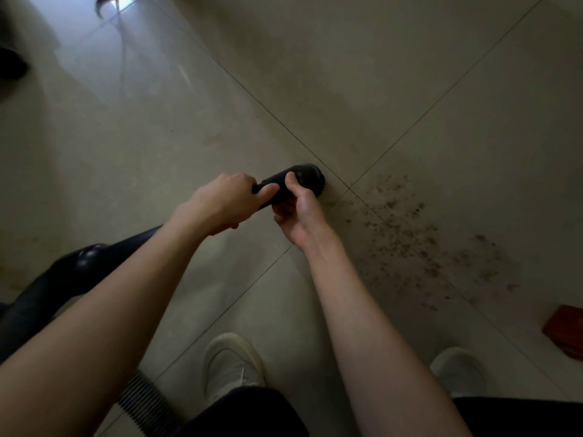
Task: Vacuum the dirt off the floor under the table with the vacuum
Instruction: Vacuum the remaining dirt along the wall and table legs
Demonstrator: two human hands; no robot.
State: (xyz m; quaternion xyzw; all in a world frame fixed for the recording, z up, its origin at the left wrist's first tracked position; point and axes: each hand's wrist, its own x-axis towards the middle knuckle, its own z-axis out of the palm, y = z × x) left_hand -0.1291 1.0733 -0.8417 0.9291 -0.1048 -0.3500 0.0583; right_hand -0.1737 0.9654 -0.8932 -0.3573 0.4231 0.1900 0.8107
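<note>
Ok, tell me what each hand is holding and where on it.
Both grip the black vacuum nozzle. The left hand wraps the tube end behind; the right hand pinches the wider body just behind the brush head.

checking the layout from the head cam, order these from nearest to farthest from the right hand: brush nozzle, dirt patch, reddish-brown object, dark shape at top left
1. Brush nozzle: in the right hand itself.
2. Dirt patch: on the floor just right of it.
3. Reddish-brown object: right edge, lower.
4. Dark shape: far upper left.

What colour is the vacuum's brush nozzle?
Black, seen in the head view: brush nozzle.
</note>
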